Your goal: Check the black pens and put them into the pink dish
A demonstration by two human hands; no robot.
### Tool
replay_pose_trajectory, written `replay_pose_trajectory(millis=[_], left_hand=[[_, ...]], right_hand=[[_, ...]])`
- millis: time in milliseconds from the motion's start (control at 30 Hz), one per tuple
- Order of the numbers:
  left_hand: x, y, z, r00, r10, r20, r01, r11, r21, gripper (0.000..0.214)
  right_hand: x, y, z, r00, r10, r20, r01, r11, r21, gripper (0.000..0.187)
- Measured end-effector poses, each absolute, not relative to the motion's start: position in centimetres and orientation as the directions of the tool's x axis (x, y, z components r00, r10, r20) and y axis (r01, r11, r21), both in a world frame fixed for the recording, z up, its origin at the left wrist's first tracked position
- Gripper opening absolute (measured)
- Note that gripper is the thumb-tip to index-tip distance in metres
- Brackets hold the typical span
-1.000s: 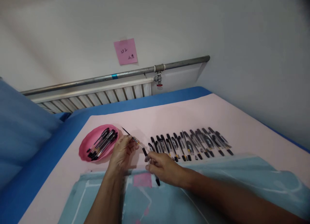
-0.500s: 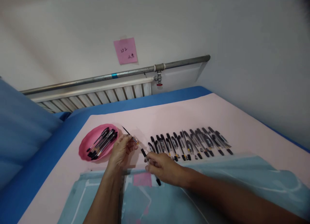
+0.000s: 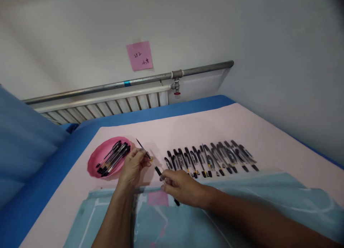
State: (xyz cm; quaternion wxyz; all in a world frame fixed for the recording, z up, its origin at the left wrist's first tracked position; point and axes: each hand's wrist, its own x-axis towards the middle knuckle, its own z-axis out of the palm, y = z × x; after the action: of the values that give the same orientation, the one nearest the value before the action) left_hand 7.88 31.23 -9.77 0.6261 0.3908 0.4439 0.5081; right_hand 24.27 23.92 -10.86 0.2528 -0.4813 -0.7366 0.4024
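A slim, dark-ended refill with a yellow mark slants above the pale pink, blue-bordered table, in line with a transparent plastic pen barrel with a black grip. The left hand pinches the refill; the right hand's thumb and fingers grip the barrel, whose black end points to the near edge. The shared line probably makes the parts easy to align; whether they touch I cannot tell. Toward the table's left edge, an oval pink bowl holds black-and-transparent pens. Right of the hands, a row of black-and-transparent pen pieces lies beyond the blue-green sheet at the near edge, seemingly spread for easy reach. The gap between bowl and row gives both hands room; more stretches toward the far edge
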Motion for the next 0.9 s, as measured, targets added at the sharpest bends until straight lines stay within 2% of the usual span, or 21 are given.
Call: replay_pose_trajectory(millis=[200,333,500,900], left_hand=[[8.1,31.0,-9.8,0.106,0.990,-0.095,-0.272,0.121,0.955,0.016],[8.1,30.6,-9.7,0.193,0.973,-0.130,-0.254,0.177,0.951,0.023],[8.0,30.3,-9.2,0.263,0.950,-0.171,-0.204,0.228,0.952,0.018],[8.2,30.2,-9.4,0.251,0.957,-0.149,-0.145,0.190,0.971,0.023]], right_hand=[[24.4,23.9,-10.7,-0.411,0.911,-0.024,0.509,0.208,-0.835,0.006],[24.4,23.9,-10.8,-0.419,0.907,-0.033,0.493,0.197,-0.847,0.008],[24.4,23.9,-11.0,-0.410,0.911,-0.034,0.485,0.187,-0.854,0.009],[24.4,24.0,-10.9,-0.404,0.915,-0.015,0.483,0.200,-0.852,0.004]])
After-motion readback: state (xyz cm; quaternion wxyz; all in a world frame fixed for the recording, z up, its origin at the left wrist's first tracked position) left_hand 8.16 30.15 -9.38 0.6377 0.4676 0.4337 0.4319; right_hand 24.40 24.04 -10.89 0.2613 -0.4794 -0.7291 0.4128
